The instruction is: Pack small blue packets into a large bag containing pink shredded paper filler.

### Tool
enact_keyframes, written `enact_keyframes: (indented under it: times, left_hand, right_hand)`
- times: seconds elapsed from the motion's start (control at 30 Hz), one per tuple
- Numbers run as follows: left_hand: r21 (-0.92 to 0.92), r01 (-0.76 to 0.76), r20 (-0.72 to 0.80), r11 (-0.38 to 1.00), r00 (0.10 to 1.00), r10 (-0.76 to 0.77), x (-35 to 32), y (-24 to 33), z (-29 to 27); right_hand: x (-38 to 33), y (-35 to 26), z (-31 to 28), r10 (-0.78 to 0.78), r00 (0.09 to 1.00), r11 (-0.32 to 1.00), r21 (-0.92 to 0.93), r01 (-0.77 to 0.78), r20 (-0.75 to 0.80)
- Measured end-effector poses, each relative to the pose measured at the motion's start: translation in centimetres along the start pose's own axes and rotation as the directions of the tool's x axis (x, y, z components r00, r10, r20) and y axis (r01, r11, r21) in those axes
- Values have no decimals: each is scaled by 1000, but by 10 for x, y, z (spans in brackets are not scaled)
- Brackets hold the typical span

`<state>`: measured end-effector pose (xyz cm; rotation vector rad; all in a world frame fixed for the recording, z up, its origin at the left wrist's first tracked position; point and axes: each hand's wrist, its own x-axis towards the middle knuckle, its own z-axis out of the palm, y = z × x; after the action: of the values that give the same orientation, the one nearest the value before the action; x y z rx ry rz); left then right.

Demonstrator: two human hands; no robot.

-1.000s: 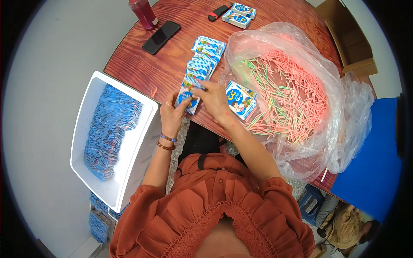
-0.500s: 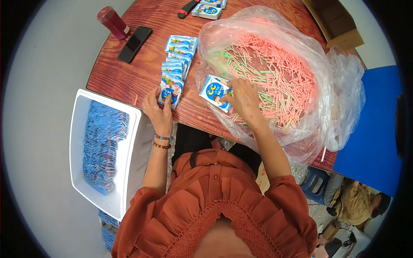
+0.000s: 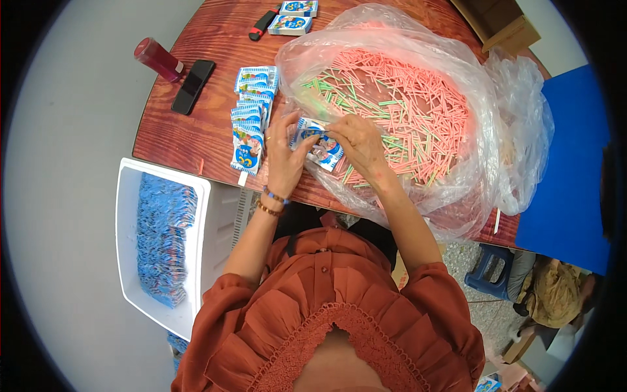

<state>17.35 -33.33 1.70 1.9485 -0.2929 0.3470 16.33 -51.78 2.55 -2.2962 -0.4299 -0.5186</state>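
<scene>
A small blue-and-white printed packet point(image 3: 324, 155) with crimped edges is held between my two hands, in front of the plastic bag's left side. My left hand point(image 3: 285, 158) grips its left upper part with thumb and fingers. From the right, my right hand point(image 3: 361, 145) pinches its top edge, fingertips close to my left thumb. What exactly lies between the fingertips is too small to tell. Left of my hands, an overlapping row of similar packets point(image 3: 247, 145) lies on the table. Pink and green thin sticks point(image 3: 418, 108) fill the open clear plastic bag point(image 3: 486, 157) to the right.
A white foam box point(image 3: 204, 251) stacked with blue packets stands below the table's left edge. On the wooden table point(image 3: 153, 130) lie a black phone point(image 3: 193, 87), a red bottle point(image 3: 159, 59), a red-and-black cutter point(image 3: 264, 25) and small packs point(image 3: 290, 25). A blue panel point(image 3: 562, 176) is at right.
My left hand has left the packet row and moved right to the packet in my right hand. Both hands now grip it. The whole view has shifted slightly.
</scene>
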Motion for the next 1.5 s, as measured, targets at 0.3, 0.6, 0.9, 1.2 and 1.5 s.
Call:
enact_keyframes:
  times: [0.3,0.6,0.9,1.2,1.5]
  left_hand:
    - [-164,155,72,974,987,-145,4,-22,18]
    - [-208,-103,-75,973,993,89,8,1,14]
    - [-675,373,96,637,900,-425,0,17,19]
    - [-722,437,154,536,857,-491,0,20,29]
    - [-728,468,171,501,832,-528,-9,4,36]
  right_hand:
    - [-3,1,-4,454,862,732,458,-505,224]
    - [2,6,0,236,971,791,576,-208,26]
    - [3,-14,-9,487,841,491,723,-487,235]
    - [-5,-1,1,475,860,424,808,-410,187]
    - [-3,-14,-9,602,758,455,673,-583,250]
